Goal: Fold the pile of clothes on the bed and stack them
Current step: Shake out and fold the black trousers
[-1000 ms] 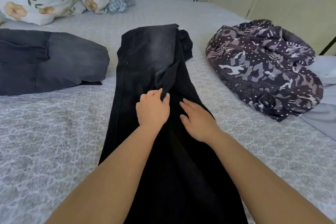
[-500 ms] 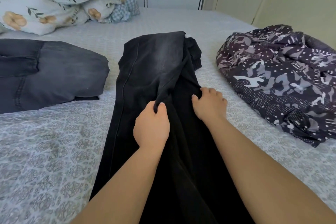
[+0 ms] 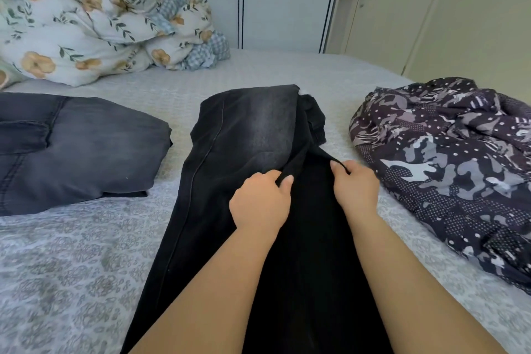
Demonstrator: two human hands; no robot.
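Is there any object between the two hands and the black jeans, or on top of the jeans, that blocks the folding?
Nothing visible does. The left hand and the right hand both already pinch the long black denim jeans. The folded grey jeans and the crumpled purple camouflage-print garment lie apart at either side.

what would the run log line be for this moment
step: straightening black jeans on bed | left hand: pinching fabric fold | right hand: gripping fabric | folded grey jeans: left

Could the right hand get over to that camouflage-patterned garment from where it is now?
Probably yes. The right hand is pinching the black trousers just beside the patterned garment, with only bare bedspread between them, though it must let go first.
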